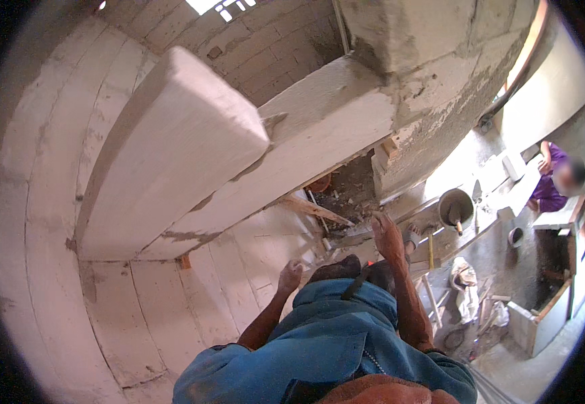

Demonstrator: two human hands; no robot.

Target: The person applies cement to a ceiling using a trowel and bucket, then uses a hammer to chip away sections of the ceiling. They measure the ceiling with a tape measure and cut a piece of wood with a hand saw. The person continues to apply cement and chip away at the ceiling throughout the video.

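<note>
A large pale block (185,141) stands on a lintel-like row of white blocks (306,141), with grey mortar smeared along the joint. Lower down, my left hand (291,275) hangs by my hip on the wall side, dusted white, its fingers curled in and nothing visible in them. My right hand (388,237) is held out in front of my body, below the ledge. Its fingers are loosely bent and partly apart, holding nothing I can see. Neither hand touches the block.
A mortar bucket (455,207) with a handled tool in it stands at the right. Past it, a person in purple (555,176) is beside a long white slab. A pale sack (464,289), wood scraps and an open box-like structure (541,316) are lower down. A plank (319,210) leans below the ledge.
</note>
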